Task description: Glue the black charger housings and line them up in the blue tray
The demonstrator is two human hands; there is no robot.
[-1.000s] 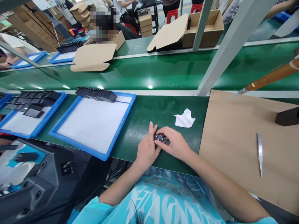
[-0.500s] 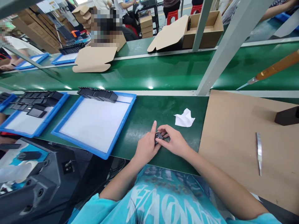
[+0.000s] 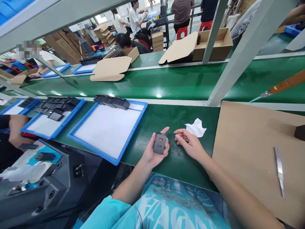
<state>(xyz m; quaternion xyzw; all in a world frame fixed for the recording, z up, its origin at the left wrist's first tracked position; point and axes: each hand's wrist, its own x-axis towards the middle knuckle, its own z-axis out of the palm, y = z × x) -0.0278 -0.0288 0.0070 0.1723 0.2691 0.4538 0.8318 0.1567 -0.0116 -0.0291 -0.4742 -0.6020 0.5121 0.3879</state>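
In my left hand (image 3: 152,152) lies a small dark grey USB charger (image 3: 159,143). Its face with an orange port is turned up, and my fingers wrap its sides. My right hand (image 3: 190,143) is apart from it, a short way to the right, with loosely bent fingers and nothing visible in them. Just behind that hand is a crumpled white wipe (image 3: 196,128) on the green bench (image 3: 164,114). To the left, a blue-framed white tray (image 3: 107,130) carries a row of black blocky units (image 3: 111,101) along its far edge.
Tweezers (image 3: 278,171) lie on a cardboard sheet (image 3: 250,136) at right, with a black block (image 3: 300,132) beyond. An orange-handled tool (image 3: 286,83) hangs above. A grey post (image 3: 245,51) rises behind. A second tray (image 3: 52,117) and a co-worker's arm (image 3: 17,127) are at left.
My right hand has let go of the charger and moved right. My left hand has turned it so its port face shows. The camera view has shifted.
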